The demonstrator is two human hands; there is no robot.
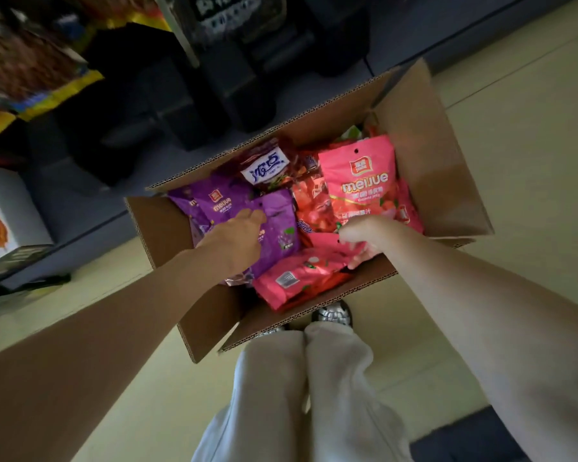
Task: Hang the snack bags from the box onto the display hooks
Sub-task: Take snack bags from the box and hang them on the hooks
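Snack bags fill the open cardboard box that sits on the pale floor just in front of your feet, its flaps folded outward. From the head view, your left hand reaches down into the box's left side and rests on a purple meijue bag, fingers bent over its front; whether they actually pinch it you cannot tell. Your right hand is curled around the upper edge of a pink bag lying near the box's near wall. Another pink meijue bag lies face up toward the far right, touching red packets at the middle. Your light trousers show below the box.
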